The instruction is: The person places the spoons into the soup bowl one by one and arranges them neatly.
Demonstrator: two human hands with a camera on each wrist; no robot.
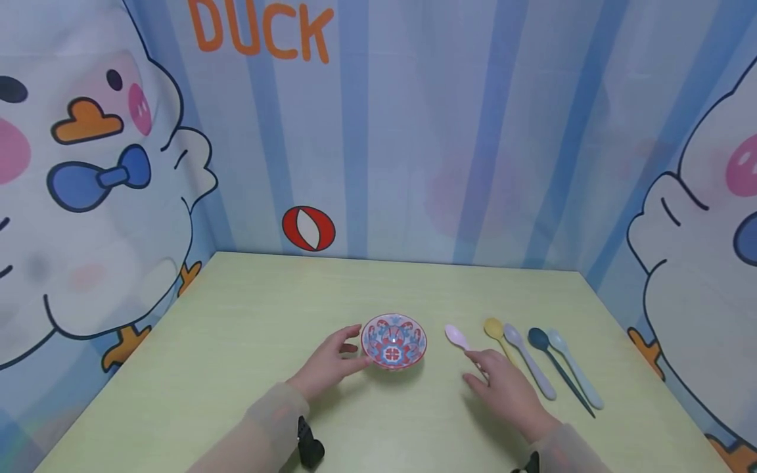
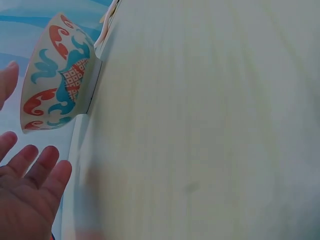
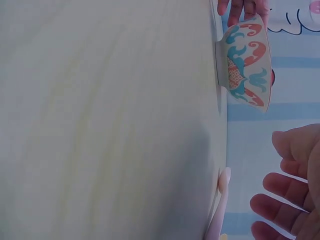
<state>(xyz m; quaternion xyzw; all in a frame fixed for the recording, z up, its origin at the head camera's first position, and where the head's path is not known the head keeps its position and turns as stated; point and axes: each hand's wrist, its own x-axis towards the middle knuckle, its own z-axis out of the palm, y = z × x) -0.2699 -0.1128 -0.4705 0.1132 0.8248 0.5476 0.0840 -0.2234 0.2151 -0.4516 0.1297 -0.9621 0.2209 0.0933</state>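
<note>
A bowl [image 1: 393, 341] with a red and blue pattern stands upright on the table, its patterned outer wall seen in both wrist views. My left hand [image 1: 331, 361] is at its left side, fingers spread; in the left wrist view a gap shows between the fingers and the bowl [image 2: 62, 75]. My right hand [image 1: 508, 391] hovers over the handle end of a pink spoon [image 1: 457, 337], hiding part of it. In the right wrist view, the fingers of the right hand [image 3: 295, 185] are loosely bent and hold nothing, apart from the pink spoon [image 3: 218, 215].
Right of the pink spoon lie a yellow spoon [image 1: 493, 328], a lavender spoon [image 1: 532, 364], a dark teal spoon [image 1: 562, 368] and a light blue spoon [image 1: 576, 371]. The pale yellow table [image 1: 248, 309] meets a duck-printed backdrop [image 1: 402, 131] at its back edge.
</note>
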